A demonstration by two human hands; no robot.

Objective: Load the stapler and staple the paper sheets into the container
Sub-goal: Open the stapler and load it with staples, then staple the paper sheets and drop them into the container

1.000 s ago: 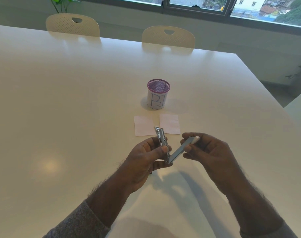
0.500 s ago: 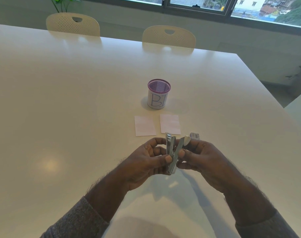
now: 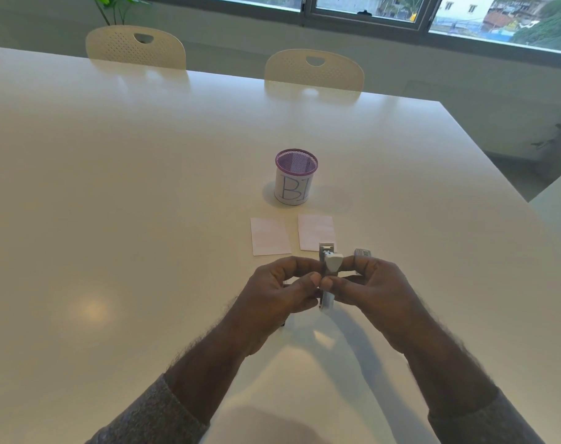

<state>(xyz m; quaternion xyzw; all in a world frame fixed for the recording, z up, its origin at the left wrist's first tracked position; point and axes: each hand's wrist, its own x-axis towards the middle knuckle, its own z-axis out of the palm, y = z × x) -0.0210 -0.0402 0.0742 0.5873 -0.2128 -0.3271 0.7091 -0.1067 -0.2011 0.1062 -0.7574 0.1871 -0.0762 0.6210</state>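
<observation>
Both hands hold the little stapler [image 3: 327, 277] up over the white table [image 3: 112, 219], near the edge closest to the person. The left hand [image 3: 282, 293] curls round its left side, and the right hand [image 3: 372, 290] pinches its right side. The stapler's two parts look almost folded together, so the loading step seems to be finishing. A small box [image 3: 363, 253], maybe for staples, peeks out just past the right hand. Two paper sheets [image 3: 269, 236] lie flat side by side, further in toward the table's middle. The purple-rimmed container [image 3: 295, 177] stands just beyond them. Next, the sheets likely need stacking neatly so the stapler can bite both.
</observation>
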